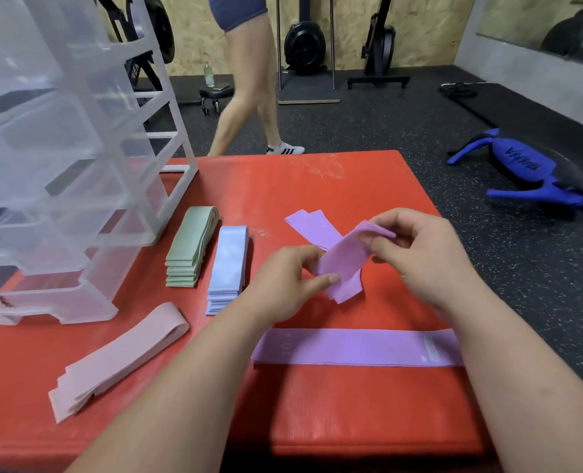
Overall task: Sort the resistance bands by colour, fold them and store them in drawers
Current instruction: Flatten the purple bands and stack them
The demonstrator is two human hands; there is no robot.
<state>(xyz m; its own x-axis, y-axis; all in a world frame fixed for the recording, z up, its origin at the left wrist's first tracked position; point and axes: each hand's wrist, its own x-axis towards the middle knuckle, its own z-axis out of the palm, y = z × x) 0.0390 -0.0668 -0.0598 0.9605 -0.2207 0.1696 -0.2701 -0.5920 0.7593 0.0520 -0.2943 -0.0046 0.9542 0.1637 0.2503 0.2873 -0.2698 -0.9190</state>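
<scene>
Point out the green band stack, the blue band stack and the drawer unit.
green band stack (pixel 188 247), head view, top band.
blue band stack (pixel 230 259), head view, top band.
drawer unit (pixel 180 131), head view, frame's right side.

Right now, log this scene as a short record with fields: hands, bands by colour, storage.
left hand: pinching lower end of the purple band being folded
right hand: holding its upper end
other purple bands: one flat band near the person, one folded piece behind
green stack: folded, beside blue stack
pink bands: loose pile, front left
drawer unit: clear plastic, on red mat
</scene>
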